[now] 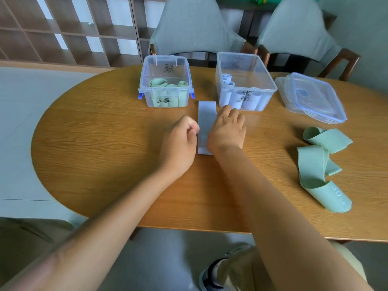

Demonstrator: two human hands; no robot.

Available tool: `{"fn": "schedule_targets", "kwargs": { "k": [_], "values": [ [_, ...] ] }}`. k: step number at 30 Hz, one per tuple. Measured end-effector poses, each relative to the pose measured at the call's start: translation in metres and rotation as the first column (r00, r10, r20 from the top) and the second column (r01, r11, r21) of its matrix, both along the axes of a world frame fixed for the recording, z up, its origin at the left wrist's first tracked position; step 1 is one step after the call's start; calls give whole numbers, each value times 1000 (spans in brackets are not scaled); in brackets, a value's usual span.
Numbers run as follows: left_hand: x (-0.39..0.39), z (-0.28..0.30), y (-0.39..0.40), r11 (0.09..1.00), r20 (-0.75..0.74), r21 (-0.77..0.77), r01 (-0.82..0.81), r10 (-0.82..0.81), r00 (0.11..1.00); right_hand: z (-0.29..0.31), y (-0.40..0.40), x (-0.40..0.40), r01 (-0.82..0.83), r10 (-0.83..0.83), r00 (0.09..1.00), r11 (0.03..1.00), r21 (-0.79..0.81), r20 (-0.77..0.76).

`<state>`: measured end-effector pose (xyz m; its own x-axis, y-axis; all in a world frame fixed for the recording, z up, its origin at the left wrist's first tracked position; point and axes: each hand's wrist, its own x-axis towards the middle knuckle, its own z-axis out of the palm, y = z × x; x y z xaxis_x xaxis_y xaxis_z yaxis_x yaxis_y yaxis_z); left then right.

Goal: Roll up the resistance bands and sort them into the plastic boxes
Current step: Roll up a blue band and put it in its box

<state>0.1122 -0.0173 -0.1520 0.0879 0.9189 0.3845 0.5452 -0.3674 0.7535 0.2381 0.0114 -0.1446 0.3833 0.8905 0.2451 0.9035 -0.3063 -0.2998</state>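
Both boxes are already holding rolls — green ones in the left box (165, 80), pale blue in the right box (245, 80). The left hand (180, 141) is pinching the flat blue band's (206, 114) edge, the right hand (227, 129) pressing beside it (not yet rolled). Green bands (319, 162) are waiting, well right of the grip.

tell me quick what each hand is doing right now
Left hand: fingers curled, pinching the edge of the blue band.
Right hand: fingers straight, pressing flat on the blue band.
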Motion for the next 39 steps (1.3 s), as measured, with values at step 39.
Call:
{"fn": "schedule_targets", "kwargs": {
  "k": [39],
  "values": [
    [-71, -3, -80, 983, -148, 95, 158, -143, 979, 16, -187, -79, 301, -39, 522, 943, 141, -852]
  ]
}}
